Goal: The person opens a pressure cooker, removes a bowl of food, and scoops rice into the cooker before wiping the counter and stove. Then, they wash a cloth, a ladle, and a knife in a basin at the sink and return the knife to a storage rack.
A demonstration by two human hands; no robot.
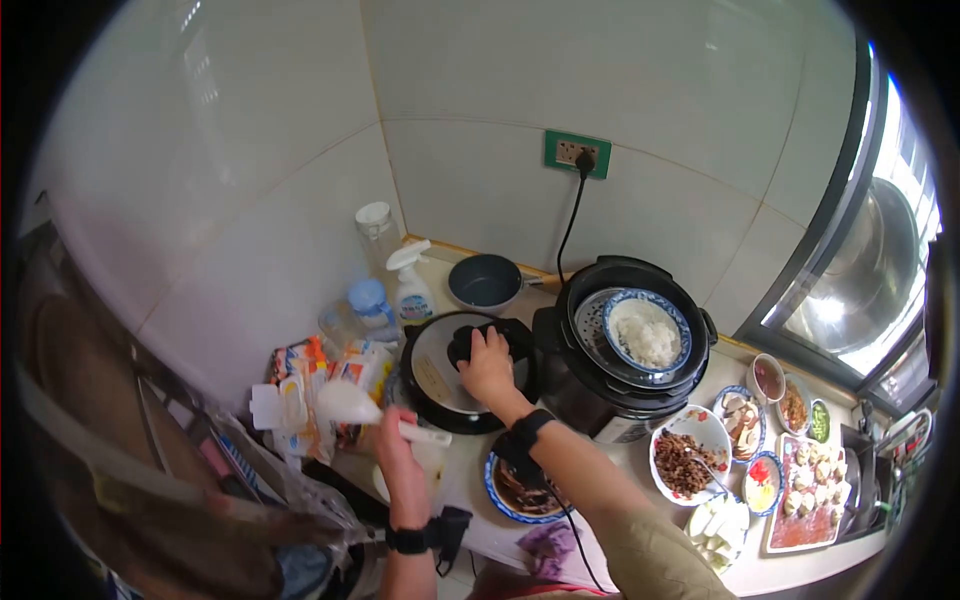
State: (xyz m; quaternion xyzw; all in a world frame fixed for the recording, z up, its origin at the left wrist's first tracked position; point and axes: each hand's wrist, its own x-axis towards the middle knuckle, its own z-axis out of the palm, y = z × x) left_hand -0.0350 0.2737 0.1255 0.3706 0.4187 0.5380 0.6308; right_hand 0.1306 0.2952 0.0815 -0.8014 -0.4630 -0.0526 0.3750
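Observation:
My right hand (488, 372) rests on the black, round lid (447, 367) of the cooker on the counter, its fingers wrapped round the dark handle at the top. To the lower left, my left hand (398, 450) grips a white rice paddle (347, 402) by its handle, with the broad end pointing left. A blue-rimmed bowl of white rice (646, 333) sits on top of the open pressure cooker (590, 395), right of my right hand. Below the lidded cooker, a blue-rimmed plate (495, 500) of dark food is partly hidden by my right forearm.
A spray bottle (413, 290), a blue-lidded jug (371, 305) and a small pan (485, 283) stand behind. Food packages (310, 385) lie at left. A bowl of minced food (690, 455) and a red tray (808, 490) are at right. A black cord (571, 225) hangs from the socket.

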